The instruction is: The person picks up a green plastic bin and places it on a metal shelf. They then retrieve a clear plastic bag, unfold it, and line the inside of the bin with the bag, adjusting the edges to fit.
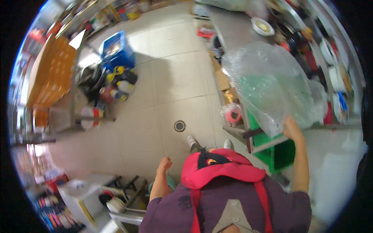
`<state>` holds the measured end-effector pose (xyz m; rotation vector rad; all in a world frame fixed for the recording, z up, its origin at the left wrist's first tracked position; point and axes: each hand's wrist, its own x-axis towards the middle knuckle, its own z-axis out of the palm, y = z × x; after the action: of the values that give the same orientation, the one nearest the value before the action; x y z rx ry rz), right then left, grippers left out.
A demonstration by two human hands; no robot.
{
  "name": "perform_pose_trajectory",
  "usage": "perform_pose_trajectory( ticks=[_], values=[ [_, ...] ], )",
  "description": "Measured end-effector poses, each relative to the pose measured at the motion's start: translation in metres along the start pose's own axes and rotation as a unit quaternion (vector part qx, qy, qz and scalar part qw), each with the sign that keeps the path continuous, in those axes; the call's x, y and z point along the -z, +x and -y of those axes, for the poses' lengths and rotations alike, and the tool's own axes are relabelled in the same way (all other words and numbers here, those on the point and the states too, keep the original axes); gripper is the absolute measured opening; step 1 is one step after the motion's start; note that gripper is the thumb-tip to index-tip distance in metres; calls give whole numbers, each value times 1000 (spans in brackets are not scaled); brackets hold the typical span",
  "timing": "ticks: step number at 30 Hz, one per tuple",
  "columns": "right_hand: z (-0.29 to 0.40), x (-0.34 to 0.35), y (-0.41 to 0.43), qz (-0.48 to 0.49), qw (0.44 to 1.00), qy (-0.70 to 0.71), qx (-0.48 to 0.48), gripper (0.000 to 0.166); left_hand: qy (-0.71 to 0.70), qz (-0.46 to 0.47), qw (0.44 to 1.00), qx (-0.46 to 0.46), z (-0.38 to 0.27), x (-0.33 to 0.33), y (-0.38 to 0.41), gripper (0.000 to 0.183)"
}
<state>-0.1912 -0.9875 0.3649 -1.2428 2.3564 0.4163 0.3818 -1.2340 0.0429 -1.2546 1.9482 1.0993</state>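
My right hand grips the near edge of a large clear plastic bag. The bag spreads over the right-hand metal worktable, and something flat and green shows through it. A green plastic crate stands below the table's near end, under my right forearm. My left hand hangs low beside my body above the tiled floor, its fingers curled with nothing visible in them. A red apron with red straps covers my front.
A round floor drain lies ahead of my shoes. To the left are a blue crate, several bottles and an orange-brown panel. Pink tape rolls sit under the right table; a white bowl stands on it.
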Motion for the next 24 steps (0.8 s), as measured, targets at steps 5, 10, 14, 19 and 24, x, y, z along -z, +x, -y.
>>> perform_pose_trajectory(
  ticks=[5, 10, 14, 19, 24],
  values=[
    [1, -15, 2, 41, 989, -81, -114, 51, -40, -59, 997, -28, 24, 35, 31, 29],
    [12, 20, -2, 42, 965, -20, -260, 28, -121, -35, 992, -9, -9, 73, 53, 31],
    [51, 65, 16, -28, 964, 11, -266, 25, -66, -52, 994, -67, -48, 115, 54, 31],
    [96, 131, 88, -88, 979, 79, -165, 23, -12, -58, 993, -104, -18, 147, 107, 33],
    [137, 196, 193, -246, 935, 256, 10, 23, -22, -40, 998, -47, -17, 229, 108, 42]
  ],
)
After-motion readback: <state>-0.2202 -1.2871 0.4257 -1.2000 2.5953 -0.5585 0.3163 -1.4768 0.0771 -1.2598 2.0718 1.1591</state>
